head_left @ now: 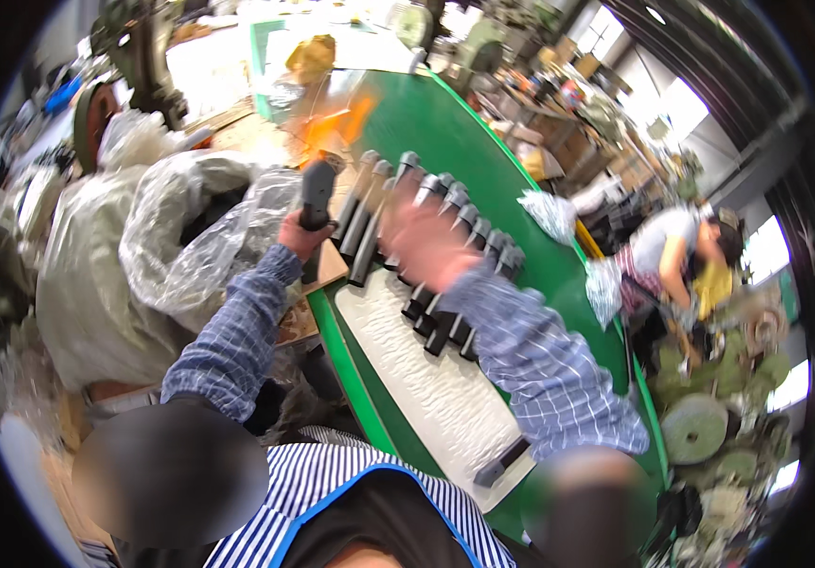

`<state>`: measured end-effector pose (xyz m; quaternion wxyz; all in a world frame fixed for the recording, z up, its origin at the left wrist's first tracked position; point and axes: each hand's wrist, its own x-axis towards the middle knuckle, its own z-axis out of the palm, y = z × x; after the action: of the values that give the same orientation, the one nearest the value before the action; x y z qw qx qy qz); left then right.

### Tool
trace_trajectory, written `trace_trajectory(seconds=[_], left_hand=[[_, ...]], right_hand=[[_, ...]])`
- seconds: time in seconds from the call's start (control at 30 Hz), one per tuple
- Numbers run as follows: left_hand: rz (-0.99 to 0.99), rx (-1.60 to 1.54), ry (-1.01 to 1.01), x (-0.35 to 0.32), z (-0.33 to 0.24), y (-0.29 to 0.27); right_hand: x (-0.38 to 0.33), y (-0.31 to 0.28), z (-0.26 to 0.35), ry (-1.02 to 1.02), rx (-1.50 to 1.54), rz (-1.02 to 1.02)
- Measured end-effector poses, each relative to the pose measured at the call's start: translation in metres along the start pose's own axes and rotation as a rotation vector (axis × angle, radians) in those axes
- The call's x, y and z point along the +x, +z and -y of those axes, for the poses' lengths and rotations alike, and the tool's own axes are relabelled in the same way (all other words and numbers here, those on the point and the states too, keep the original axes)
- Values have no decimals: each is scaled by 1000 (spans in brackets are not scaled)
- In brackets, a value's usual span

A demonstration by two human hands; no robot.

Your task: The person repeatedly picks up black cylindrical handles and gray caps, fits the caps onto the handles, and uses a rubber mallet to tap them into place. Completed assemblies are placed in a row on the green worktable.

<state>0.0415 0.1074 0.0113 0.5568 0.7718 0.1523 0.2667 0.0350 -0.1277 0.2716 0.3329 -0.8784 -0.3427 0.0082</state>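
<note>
My left hand (pixel 304 237) is closed round a dark piece (pixel 318 185) with a rounded grey head, held upright at the left end of the row; its exact kind I cannot make out. Over the row of black tubes (pixel 358 232) with grey ends reaches my right hand (pixel 426 235), smeared by motion, so its fingers do not show clearly. The tubes lie side by side, slanting, across the upper part of a white textured board (pixel 417 383). One more grey-ended black piece (pixel 500 462) rests at the board's near end.
The board lies on a green work table (pixel 398 118). An orange thing (pixel 341 125), blurred, is at the far left. Large plastic-wrapped sacks (pixel 95 275) crowd the left side. Beyond the table's right edge, a person (pixel 668 251) bends over among machines (pixel 696 426).
</note>
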Motion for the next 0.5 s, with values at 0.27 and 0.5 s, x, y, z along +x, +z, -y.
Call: trace_trajectory(seconds=[0.27,0.5], left_hand=[[479,-197,328,-61,-52,71],[1168,-21,1454,-234,-67,359]], right_hand=[[-150,-69,-143,221,534,-249],[-290,-87,-202,743,783,-1000]])
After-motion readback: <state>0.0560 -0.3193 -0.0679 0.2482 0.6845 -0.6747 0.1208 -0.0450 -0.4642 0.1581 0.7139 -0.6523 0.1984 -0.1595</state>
